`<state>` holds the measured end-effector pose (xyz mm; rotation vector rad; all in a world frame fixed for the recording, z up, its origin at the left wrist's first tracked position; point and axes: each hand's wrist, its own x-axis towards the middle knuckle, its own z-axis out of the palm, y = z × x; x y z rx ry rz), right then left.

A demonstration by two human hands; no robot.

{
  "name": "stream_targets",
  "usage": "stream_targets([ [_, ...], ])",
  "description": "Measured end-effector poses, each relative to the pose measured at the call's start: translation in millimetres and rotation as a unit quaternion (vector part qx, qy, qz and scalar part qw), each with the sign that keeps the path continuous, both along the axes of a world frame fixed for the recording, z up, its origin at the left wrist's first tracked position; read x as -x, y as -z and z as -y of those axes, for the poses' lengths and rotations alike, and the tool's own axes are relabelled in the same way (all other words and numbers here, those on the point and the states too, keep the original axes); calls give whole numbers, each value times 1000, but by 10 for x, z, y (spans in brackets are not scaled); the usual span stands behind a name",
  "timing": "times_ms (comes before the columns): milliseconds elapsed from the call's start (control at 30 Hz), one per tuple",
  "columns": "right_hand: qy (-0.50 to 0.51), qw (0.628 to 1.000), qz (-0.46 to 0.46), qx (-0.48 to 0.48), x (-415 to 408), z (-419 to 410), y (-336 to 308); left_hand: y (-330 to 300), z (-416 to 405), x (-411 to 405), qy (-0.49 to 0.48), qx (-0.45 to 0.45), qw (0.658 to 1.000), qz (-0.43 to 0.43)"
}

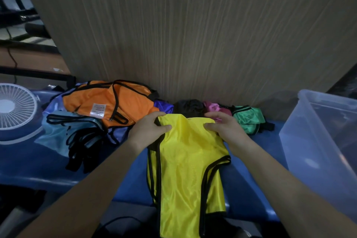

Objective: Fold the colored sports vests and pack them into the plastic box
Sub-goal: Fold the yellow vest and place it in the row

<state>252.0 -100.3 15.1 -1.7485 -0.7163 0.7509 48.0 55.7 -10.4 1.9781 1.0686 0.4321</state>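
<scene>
Fan (16,109), white, lies at the far left on the blue table (38,168). Just right of it, a light blue vest (58,133) with black trim lies under an orange vest (116,102), both unfolded in a loose heap. Left hand (148,128) grips the far left corner of the yellow vest (185,170), thumb on top of the cloth. The yellow vest lies lengthwise at table centre, its near end hanging over the table edge. Right hand (226,127) grips its far right corner likewise. Behind the hands, against the wooden panel (193,25), sit dark, pink and green vests (247,120), bunched. Plastic box (316,141), clear, stands at the far right, apart from the yellow vest.
</scene>
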Motion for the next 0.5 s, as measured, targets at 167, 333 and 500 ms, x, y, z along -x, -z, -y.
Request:
stream_targets([
  [167,5,997,-60,-49,-20,47,24,-35,84,-48,-13,156,974,163],
  [333,8,993,-88,-84,-110,145,3,-129,88,-35,-29,211,953,214],
  [500,23,994,-49,-90,-182,237,-20,-281,-34,52,57,175,965,185],
])
